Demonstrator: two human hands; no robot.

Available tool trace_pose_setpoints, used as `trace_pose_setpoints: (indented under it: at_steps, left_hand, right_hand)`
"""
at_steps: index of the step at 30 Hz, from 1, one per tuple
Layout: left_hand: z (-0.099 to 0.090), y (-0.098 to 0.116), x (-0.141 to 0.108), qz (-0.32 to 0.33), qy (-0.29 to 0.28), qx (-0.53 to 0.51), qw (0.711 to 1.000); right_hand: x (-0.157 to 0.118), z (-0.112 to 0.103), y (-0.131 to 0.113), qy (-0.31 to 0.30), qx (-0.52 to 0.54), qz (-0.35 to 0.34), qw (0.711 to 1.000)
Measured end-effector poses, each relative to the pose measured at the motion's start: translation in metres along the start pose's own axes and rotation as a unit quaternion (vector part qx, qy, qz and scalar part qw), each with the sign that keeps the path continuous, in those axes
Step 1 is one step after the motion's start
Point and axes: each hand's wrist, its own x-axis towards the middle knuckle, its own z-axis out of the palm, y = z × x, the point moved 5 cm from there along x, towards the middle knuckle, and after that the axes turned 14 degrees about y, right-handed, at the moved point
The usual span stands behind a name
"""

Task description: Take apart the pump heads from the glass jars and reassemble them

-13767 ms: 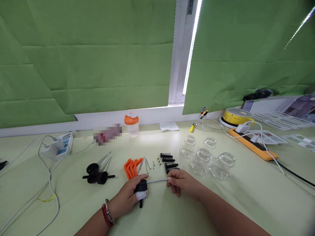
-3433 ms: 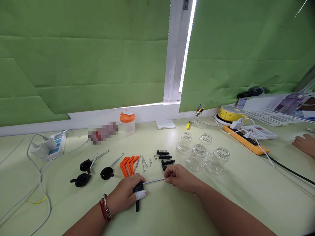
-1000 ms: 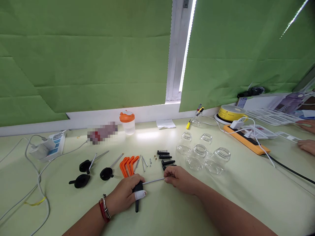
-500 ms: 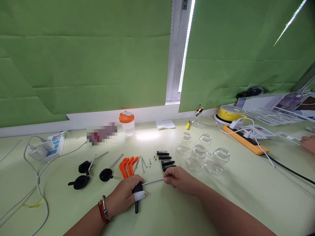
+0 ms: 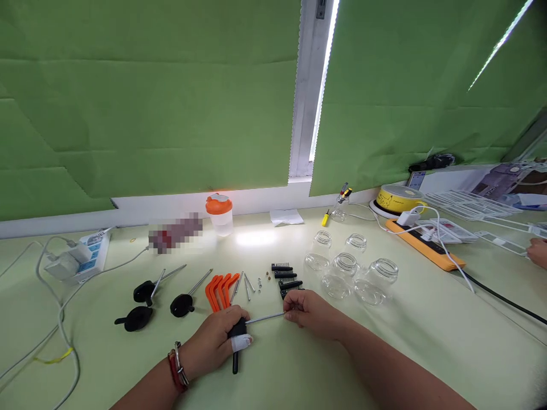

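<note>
My left hand [image 5: 222,339], its thumb wrapped in white, grips a black plastic part [image 5: 236,360] low in the middle of the view. A thin metal rod [image 5: 265,317] sticks out of that part to the right. The fingertips of my right hand [image 5: 305,310] pinch the rod's far end; whether they hold a smaller piece there is hidden. Behind my left hand lie orange curved pieces [image 5: 221,290], and beside them thin metal pins [image 5: 248,286]. Black parts with springs [image 5: 287,275] lie just behind my right hand.
Glass jars [image 5: 337,276] stand right of centre. Black lids with rods [image 5: 182,305] lie left. An orange-lidded cup [image 5: 219,215], a white power strip [image 5: 94,255] and an orange power strip [image 5: 423,245] stand further back. Another person's hand [image 5: 537,251] shows at far right.
The view has shifted slightly. Both hands keep the same hold on the black part and rod. At far right, the other person's hand and a white frame piece have moved a little.
</note>
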Motion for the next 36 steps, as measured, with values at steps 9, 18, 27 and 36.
trace_pose_setpoints:
  at_steps: [9, 18, 27, 36]
  left_hand:
    - [-0.0003, 0.0009, 0.0009, 0.0, 0.0, -0.001, 1.0]
    - [0.0002, -0.0013, -0.0001, 0.001, -0.002, -0.003, 1.0]
    - [-0.0014, 0.0017, 0.0004, -0.007, -0.005, -0.003, 1.0]
    - [-0.0023, 0.0017, 0.0023, -0.007, -0.001, -0.004, 1.0]
  right_hand:
    - [0.0002, -0.0014, -0.0022, 0.004, -0.041, 0.011, 0.999]
    - [0.0004, -0.0001, -0.0035, 0.016, 0.027, 0.013, 0.999]
    - [0.0002, -0.0013, -0.0014, 0.003, -0.008, 0.002, 1.0]
    - [-0.0007, -0.001, -0.0042, 0.004, -0.042, 0.025, 0.999]
